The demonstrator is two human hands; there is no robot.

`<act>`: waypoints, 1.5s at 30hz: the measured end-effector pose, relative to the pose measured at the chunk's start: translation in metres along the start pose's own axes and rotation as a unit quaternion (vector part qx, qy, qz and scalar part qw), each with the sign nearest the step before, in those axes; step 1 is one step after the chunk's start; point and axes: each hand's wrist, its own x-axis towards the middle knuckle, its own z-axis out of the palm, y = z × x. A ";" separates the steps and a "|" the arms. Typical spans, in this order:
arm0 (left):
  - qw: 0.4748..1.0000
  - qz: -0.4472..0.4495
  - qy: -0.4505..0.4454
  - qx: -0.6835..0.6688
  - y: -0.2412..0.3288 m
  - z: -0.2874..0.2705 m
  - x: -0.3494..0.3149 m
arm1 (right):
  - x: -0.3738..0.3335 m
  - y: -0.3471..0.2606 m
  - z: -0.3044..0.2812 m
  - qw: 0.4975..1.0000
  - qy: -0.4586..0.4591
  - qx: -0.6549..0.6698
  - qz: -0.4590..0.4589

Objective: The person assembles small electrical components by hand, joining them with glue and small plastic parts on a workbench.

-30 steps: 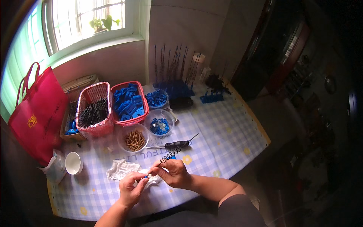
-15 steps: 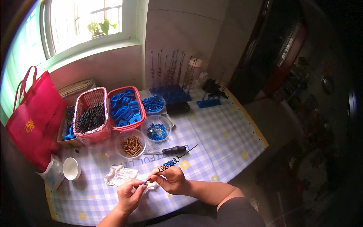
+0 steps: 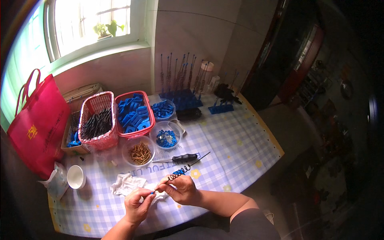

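My right hand [image 3: 184, 191] grips a black coiled wire rod [image 3: 185, 169] near its lower end. The coil points up and to the right, with a blue piece [image 3: 178, 173] inside its turns and a straight tip beyond. My left hand [image 3: 137, 206] meets it at the lower end, thumb and forefinger pinching a small blue tip [image 3: 153, 193]. How that tip sits on the rod is partly hidden by my fingers. Just past the coil lies a black-handled screwdriver [image 3: 185, 158]. A crumpled white cloth [image 3: 127, 184] rests beside my left hand.
Tubs of brass-coloured pins [image 3: 140, 154], small blue caps [image 3: 166, 139] and blue parts [image 3: 163, 109] stand beyond my hands. Behind are baskets of black rods [image 3: 97, 123] and blue blocks [image 3: 135, 115]. Upright coiled rods fill a blue stand [image 3: 184, 99]. A white cup [image 3: 76, 177] sits left.
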 end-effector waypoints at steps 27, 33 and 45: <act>1.000 -0.011 0.013 -0.006 0.001 0.003 -0.005 | 0.003 -0.011 0.002 0.996 0.004 0.038 0.077; 1.000 -0.002 0.016 0.007 0.003 0.003 -0.003 | 0.004 -0.011 0.003 0.997 0.007 0.033 0.068; 1.000 -0.002 0.005 0.003 0.003 0.002 -0.003 | 0.003 -0.012 0.003 0.997 0.007 0.041 0.070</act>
